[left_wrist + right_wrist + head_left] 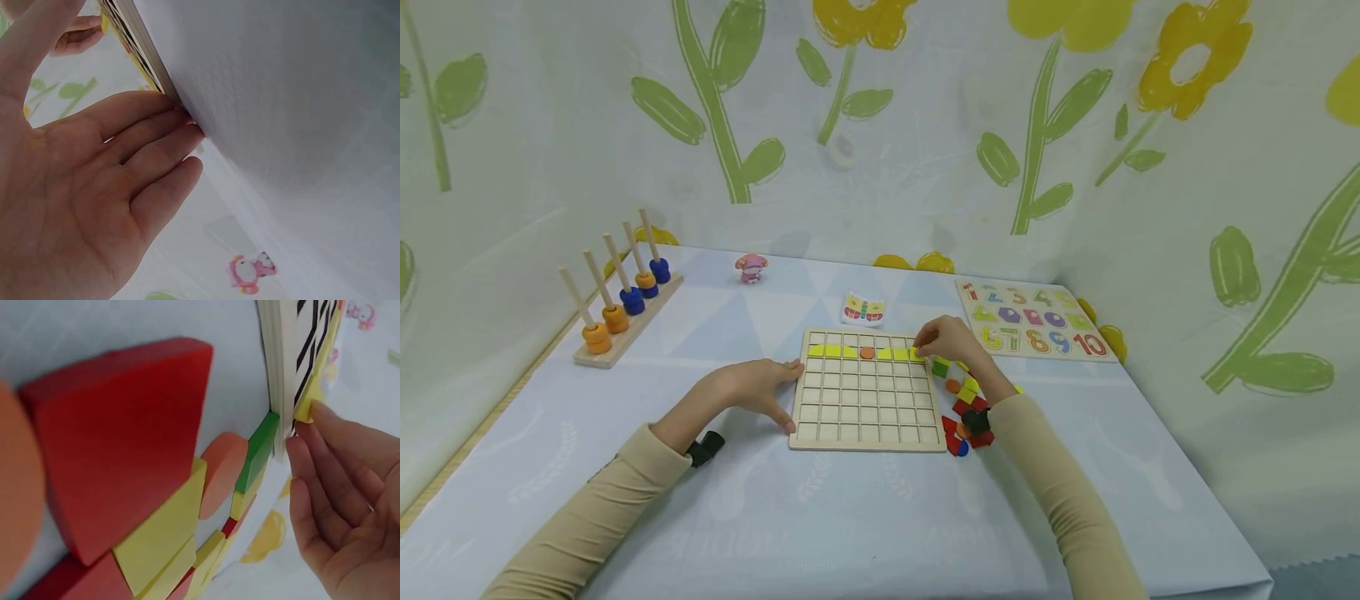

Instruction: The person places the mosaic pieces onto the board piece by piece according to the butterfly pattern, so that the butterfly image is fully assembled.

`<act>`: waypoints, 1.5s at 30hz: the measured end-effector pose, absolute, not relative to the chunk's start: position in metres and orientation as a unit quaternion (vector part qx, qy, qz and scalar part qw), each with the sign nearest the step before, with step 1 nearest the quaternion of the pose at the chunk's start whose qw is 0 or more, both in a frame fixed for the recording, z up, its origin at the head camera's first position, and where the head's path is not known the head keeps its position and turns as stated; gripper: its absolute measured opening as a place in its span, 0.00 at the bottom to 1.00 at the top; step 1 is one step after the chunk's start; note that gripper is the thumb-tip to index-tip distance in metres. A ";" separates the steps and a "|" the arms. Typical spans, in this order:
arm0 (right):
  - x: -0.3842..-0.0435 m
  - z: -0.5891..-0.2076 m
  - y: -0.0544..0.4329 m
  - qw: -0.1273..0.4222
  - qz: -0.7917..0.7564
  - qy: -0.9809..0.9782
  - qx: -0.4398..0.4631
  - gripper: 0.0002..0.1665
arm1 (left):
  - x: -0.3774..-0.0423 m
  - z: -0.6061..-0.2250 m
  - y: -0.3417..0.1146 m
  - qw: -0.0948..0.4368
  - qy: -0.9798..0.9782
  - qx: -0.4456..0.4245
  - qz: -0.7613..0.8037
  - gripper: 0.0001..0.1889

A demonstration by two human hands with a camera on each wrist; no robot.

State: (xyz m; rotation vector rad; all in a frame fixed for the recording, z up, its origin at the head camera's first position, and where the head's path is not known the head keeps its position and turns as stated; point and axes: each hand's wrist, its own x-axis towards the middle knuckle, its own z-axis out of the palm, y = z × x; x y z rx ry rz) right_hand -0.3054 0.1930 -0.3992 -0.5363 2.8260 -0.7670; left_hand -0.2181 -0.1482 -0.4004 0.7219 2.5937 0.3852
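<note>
A wooden grid board (857, 412) lies flat on the table. Along its second row from the top sit yellow pieces (831, 351) and one orange disc (867, 353). At the board's left edge is my left hand (758, 390), its fingers extended and touching the side, thumb near the lower corner. My right hand (951, 340) pinches a yellow piece (306, 405) between thumb and fingertips at the right end of that row. Beside the board's right edge lie loose pieces: a green block (257, 450), a red block (125, 437), and several yellow, orange and blue ones.
Behind the board lies a small pattern card (862, 309). A pink figurine (751, 267) stands farther back. At the left is a peg stand (617, 333) with orange and blue rings; at the right back lies a number puzzle board (1030, 319).
</note>
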 end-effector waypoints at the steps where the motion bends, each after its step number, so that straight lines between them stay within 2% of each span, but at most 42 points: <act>1: -0.306 -0.399 0.192 0.081 -0.254 0.948 -0.175 0.04 | -0.218 -0.401 -0.148 0.210 0.932 0.259 0.139 0.57; 13: -0.304 -0.397 0.186 0.093 -0.243 0.951 -0.168 0.03 | -0.219 -0.401 -0.148 0.210 0.932 0.259 0.142 0.57; 19: -0.302 -0.394 0.199 0.086 -0.237 0.947 -0.200 0.06 | -0.218 -0.400 -0.148 0.211 0.931 0.261 0.141 0.57; 31: -0.302 -0.395 0.226 0.088 -0.231 0.954 -0.171 0.03 | -0.218 -0.400 -0.148 0.212 0.933 0.258 0.134 0.57; 37: -0.302 -0.397 0.228 0.105 -0.224 0.960 -0.128 0.06 | -0.218 -0.400 -0.148 0.213 0.932 0.258 0.137 0.57; 45: -0.297 -0.397 0.224 0.103 -0.203 0.964 -0.135 0.10 | -0.218 -0.400 -0.148 0.213 0.931 0.261 0.139 0.57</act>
